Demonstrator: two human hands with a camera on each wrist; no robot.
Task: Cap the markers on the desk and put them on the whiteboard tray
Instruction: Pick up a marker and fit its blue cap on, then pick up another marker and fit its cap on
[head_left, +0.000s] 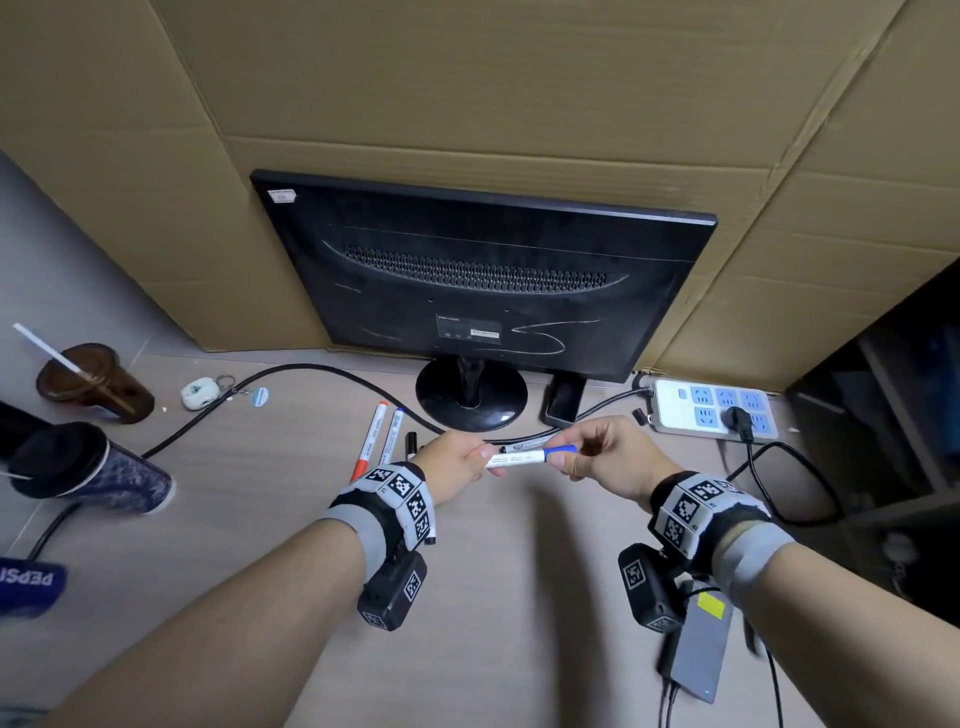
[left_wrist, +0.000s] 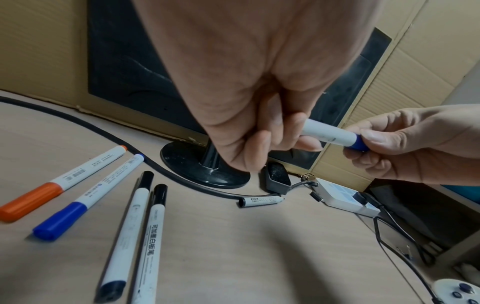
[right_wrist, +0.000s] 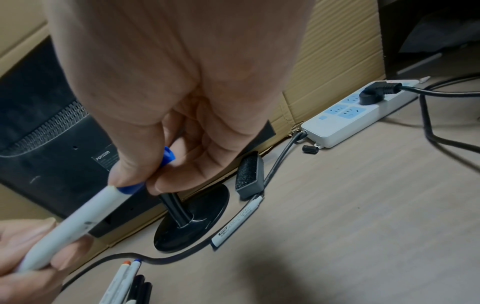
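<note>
A white-barrelled blue marker (head_left: 519, 458) is held level above the desk between both hands. My left hand (head_left: 480, 460) grips its barrel (left_wrist: 327, 132). My right hand (head_left: 563, 454) pinches the blue cap (right_wrist: 130, 188), which sits on the barrel's right end. Behind it on the desk lies an uncapped black marker (left_wrist: 261, 201), and a loose black cap (right_wrist: 310, 149) lies near the power strip. Capped orange (left_wrist: 62, 183), blue (left_wrist: 88, 197) and two black markers (left_wrist: 153, 236) lie in a row to the left. No whiteboard tray is in view.
A black monitor (head_left: 483, 280) on a round stand stands at the back against cardboard. A black eraser (right_wrist: 249, 179) and a white power strip (head_left: 711, 410) lie to its right. A thick cable (head_left: 311, 371) crosses the desk. Cups (head_left: 93, 467) stand at the left, and a grey device (head_left: 701, 649) lies at the right.
</note>
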